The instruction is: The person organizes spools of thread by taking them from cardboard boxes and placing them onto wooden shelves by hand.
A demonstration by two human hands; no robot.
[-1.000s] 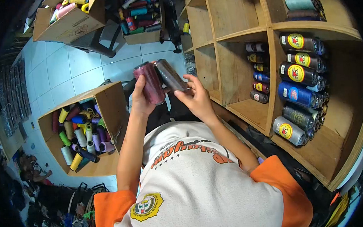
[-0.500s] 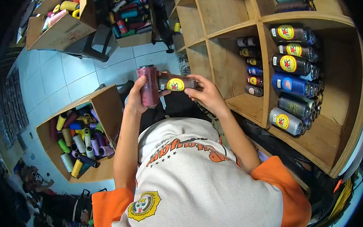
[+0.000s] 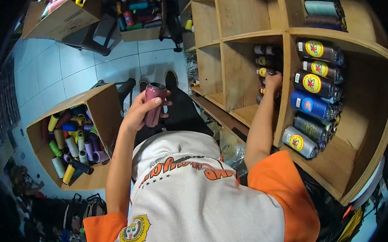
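In front of my lap, my left hand (image 3: 137, 111) is wrapped round a dark pink spool of thread (image 3: 153, 112), held tilted with its dark end up. To the right, my right hand (image 3: 272, 81) reaches into a shelf compartment, fingers closed round a dark spool of thread (image 3: 272, 72). Most of that spool is hidden by the hand. Around it lies a stack of wrapped spools (image 3: 263, 61), several with yellow labels.
The wooden shelf (image 3: 287, 50) stands on the right, with more spools (image 3: 311, 83) stacked in the nearer compartment. Left of me, a cardboard box (image 3: 97, 102) holds loose thread cones. Two more boxes of spools, one of them a cardboard box (image 3: 59, 23), are at the far side.
My right hand has moved from beside my left hand into the shelf compartment with the dark spool of thread. My left hand still holds the pink spool, slightly lower and more tilted.
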